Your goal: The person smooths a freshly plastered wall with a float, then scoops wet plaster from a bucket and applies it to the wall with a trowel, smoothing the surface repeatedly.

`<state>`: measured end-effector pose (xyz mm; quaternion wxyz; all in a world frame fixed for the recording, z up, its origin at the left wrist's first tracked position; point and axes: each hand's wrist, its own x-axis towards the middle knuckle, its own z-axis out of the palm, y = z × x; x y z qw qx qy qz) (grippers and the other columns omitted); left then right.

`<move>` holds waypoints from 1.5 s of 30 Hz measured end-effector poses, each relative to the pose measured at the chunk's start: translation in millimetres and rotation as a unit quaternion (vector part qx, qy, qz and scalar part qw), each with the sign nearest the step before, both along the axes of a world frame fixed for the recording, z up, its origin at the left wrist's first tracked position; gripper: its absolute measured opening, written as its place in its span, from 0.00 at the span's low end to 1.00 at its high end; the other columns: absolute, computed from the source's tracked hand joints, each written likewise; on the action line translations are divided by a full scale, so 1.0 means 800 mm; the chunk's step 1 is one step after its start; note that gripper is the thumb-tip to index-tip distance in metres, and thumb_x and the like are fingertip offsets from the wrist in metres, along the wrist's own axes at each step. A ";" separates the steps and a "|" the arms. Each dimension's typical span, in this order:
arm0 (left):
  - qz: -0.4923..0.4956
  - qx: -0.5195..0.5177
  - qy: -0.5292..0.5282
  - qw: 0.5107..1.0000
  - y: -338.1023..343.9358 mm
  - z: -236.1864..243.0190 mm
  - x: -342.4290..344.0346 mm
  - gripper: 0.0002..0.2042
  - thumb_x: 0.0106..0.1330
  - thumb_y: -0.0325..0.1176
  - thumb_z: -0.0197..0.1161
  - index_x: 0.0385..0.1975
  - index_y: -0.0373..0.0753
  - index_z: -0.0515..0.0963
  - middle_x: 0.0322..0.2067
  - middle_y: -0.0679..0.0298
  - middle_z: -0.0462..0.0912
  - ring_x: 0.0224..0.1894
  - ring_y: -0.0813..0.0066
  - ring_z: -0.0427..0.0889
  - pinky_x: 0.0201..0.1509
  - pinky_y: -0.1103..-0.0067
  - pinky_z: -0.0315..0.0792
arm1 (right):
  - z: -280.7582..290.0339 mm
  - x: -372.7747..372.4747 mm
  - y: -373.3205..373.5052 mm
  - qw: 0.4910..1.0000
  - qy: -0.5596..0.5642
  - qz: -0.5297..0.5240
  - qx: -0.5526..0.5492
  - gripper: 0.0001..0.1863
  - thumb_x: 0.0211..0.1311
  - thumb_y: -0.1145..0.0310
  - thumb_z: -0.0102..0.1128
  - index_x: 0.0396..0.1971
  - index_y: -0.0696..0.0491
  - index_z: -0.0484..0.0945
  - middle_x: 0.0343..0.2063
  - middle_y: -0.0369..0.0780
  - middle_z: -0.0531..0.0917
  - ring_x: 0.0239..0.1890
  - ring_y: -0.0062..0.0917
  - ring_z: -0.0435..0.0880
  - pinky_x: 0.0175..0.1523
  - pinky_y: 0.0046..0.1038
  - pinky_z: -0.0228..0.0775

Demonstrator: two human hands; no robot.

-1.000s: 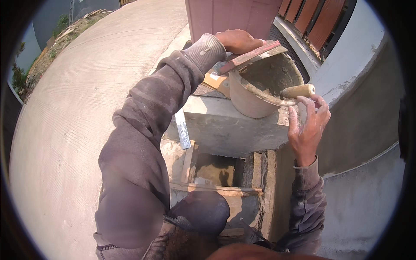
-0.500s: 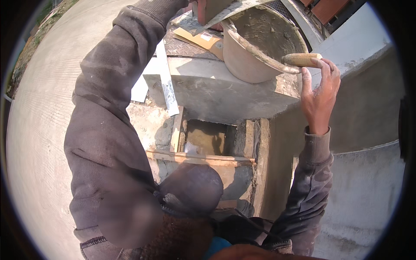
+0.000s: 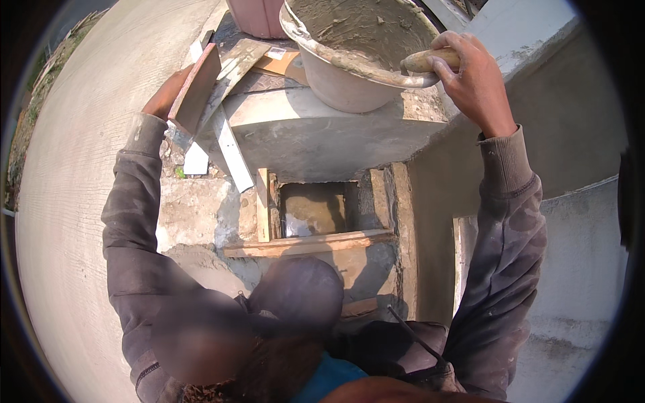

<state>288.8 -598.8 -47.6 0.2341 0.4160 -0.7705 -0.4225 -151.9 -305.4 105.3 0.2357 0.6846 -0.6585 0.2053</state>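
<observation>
Left hand (image 3: 164, 97) dropped from the top edge to mid-left since the earlier frame, bringing the flat reddish-brown rectangular board (image 3: 196, 87) well clear of the whitish round mortar-crusted bucket (image 3: 349, 88). Right hand (image 3: 474, 77) went from fingertips at the butt to a proper wrap: fingers now closed round the pale rounded wooden handle (image 3: 416, 63), which sits over the bucket's near-right rim. Can't see the tool's far end. Left hand holds the board steeply tilted; fingers hidden behind it, exact grip unreadable. Pale mortar-smeared slat (image 3: 236, 70) alongside, can't tell if joined.

Handling, my read: handle light, stiff, maybe slick with wet mix; grab mid-length. Board rigid, lightish; hold near centre against twist. Bucket on the grey concrete ledge (image 3: 275, 104), probably heavy with grey mortar (image 3: 359, 30); take opposite rims.
</observation>
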 end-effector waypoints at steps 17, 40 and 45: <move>-0.184 0.256 0.476 0.821 0.036 0.133 -0.320 0.22 0.80 0.43 0.49 0.62 0.30 0.70 0.52 0.50 0.82 0.54 0.61 0.85 0.61 0.65 0.81 | 0.067 0.044 0.016 0.951 0.236 -0.142 0.137 0.09 0.56 0.69 0.61 0.29 0.58 0.85 0.27 0.50 0.86 0.30 0.42 0.88 0.36 0.40 0.81; -0.115 0.336 0.496 0.792 0.299 0.054 0.188 0.22 0.80 0.42 0.50 0.68 0.39 0.71 0.62 0.57 0.80 0.65 0.65 0.79 0.68 0.72 0.73 | -0.224 0.225 0.109 0.931 -0.224 0.240 0.161 0.20 0.58 0.63 0.64 0.51 0.47 0.83 0.42 0.42 0.86 0.37 0.39 0.86 0.39 0.39 0.78; 0.163 -0.006 0.214 0.963 0.284 0.005 0.226 0.14 0.71 0.32 0.61 0.55 0.41 0.81 0.50 0.56 0.85 0.51 0.60 0.85 0.54 0.70 0.79 | -0.282 0.215 0.085 0.904 -0.273 0.232 0.232 0.20 0.63 0.59 0.66 0.52 0.50 0.80 0.41 0.46 0.85 0.42 0.43 0.87 0.44 0.44 0.77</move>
